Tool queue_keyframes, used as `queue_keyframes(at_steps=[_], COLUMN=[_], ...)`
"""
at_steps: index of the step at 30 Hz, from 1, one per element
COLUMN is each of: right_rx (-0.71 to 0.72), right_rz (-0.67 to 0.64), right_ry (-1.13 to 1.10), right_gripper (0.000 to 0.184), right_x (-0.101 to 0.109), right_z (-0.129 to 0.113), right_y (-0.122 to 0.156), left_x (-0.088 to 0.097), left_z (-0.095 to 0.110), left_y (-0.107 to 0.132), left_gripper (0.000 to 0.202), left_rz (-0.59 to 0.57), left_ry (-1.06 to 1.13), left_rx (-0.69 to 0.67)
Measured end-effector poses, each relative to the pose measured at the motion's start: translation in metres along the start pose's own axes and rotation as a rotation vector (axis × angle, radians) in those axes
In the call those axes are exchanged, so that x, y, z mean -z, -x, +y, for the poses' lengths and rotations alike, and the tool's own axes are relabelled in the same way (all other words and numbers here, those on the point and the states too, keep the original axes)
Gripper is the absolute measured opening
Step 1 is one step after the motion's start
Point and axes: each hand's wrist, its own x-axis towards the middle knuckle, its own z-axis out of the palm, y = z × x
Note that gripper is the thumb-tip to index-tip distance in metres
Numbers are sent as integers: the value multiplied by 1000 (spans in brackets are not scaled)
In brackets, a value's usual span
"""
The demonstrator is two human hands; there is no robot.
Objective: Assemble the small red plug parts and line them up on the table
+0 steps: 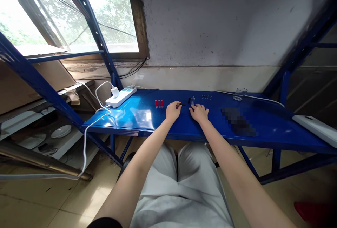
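My left hand is closed in a pinch, with a small thin black piece at its fingertips. Beside it my right hand rests low on the blue table, fingers apart and nothing visible in its grasp. Just beyond the right fingertips stand a small clear piece and a short black piece. To the left of my hands are three small red cylinders with pale ends, set side by side. Several tiny shiny pieces lie in rows behind my right hand.
A white power strip with a plugged-in charger sits on the table's left end. Toward the right are a clear glass, a blurred dark object and a white box-like object. Blue rack posts flank the table.
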Motion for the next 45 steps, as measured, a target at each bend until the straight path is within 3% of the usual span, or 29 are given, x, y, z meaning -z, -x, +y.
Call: queue_keyframes(at_steps=[8,13,17,22,25,32,39,45], right_rx=[-34,-12,97,360,407,402,419,404], right_rz=[-164,-165,-20,290,371,261,207,194], right_ry=[70,74,-16,-315,-466,-618,-628,-664], right_gripper=[50,51,47,37,30,26,25,24], right_x=[5,9,12,17,18,15,16,17], right_z=[-4,-6,-8,-10,-11,-9,-10,-10], right_y=[-2,1,7,11,12,13,15,16], left_x=[6,5,4,2,2,0,-5,-3], left_z=[-5,-7,-8,-12,-13,-15,-24,-22], left_y=[11,10,10,8,6,6,4,5], left_gripper=[20,16,17,16,17,17,17,15], left_rz=[199,212,207,206,190,136,204,188], left_ry=[313,374,397,464,534,703,700,700], left_rx=[75,61,68,91,127,178,260,275])
